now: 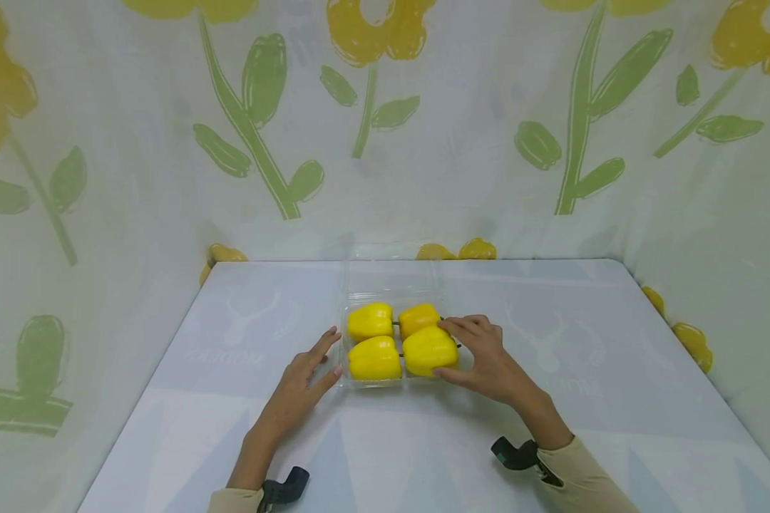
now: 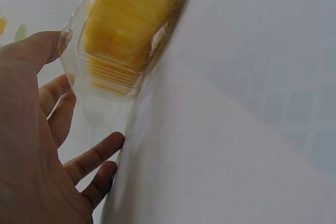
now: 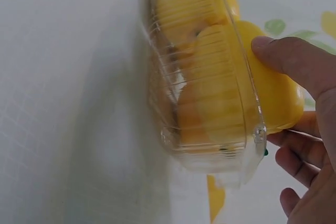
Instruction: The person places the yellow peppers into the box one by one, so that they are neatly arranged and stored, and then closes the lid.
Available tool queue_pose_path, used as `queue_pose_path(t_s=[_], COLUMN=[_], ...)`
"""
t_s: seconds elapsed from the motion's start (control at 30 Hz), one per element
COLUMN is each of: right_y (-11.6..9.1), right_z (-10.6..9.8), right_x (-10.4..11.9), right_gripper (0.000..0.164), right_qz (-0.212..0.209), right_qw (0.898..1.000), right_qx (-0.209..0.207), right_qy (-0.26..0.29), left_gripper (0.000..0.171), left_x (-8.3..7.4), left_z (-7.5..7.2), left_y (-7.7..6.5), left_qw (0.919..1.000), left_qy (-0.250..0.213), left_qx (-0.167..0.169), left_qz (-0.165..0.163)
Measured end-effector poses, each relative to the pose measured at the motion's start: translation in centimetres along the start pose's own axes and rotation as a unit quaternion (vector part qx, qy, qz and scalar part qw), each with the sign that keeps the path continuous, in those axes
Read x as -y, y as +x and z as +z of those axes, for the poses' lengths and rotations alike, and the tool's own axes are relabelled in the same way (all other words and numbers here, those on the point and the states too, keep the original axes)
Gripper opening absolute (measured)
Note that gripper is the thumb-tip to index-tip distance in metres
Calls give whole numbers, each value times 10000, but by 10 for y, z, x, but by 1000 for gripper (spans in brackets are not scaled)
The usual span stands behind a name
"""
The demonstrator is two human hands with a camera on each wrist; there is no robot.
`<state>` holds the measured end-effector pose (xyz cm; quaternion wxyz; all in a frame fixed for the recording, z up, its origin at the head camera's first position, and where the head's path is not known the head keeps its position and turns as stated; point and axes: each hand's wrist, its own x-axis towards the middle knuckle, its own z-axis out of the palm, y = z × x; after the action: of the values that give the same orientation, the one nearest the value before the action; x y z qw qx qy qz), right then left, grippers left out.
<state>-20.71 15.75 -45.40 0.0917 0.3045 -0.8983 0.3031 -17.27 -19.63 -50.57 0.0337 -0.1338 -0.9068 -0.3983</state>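
- A person at a white patterned table (image 1: 423, 463) works with both bare hands over a clear plastic box (image 1: 372, 385), whose lid (image 1: 394, 274) stands open at the far side.
- Four yellow bell peppers are gathered at the box: far left (image 1: 370, 321), far right (image 1: 417, 318), near left (image 1: 373, 358) and near right (image 1: 431, 350).
- The step in hand appears to be placing or adjusting the near right pepper in its corner; it bulges above the rim, and I cannot tell whether it rests on the bottom.
- The next move seems to call for a gentle grip and a level hand, so that the pepper seats without nudging its neighbours.
- The right hand (image 1: 488, 363) grasps that pepper, thumb on the near side and fingers on the far side, parted about as wide as the pepper.
- The left hand (image 1: 295, 388) holds nothing clenched: its fingers are spread and fairly straight, thumb and fingertips at the box's left edge, seemingly touching it to keep it steady.
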Motion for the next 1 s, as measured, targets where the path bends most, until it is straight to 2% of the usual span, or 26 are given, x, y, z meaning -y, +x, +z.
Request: queue_pose_path(t_s=[0.53, 1.0], right_y=[-1, 0], right_z=[6, 12], right_x=[-2, -5], right_gripper=[78, 68], right_qz=[167, -51], right_qw=[9997, 9997], right_qx=[127, -44], right_qy=[122, 252], left_gripper=[62, 62], left_x=[-1, 1], left_z=[-2, -2], left_y=[-1, 2], left_qw=[10000, 10000], left_qy=[-3, -40], left_qx=[44, 45], left_qz=[-64, 7])
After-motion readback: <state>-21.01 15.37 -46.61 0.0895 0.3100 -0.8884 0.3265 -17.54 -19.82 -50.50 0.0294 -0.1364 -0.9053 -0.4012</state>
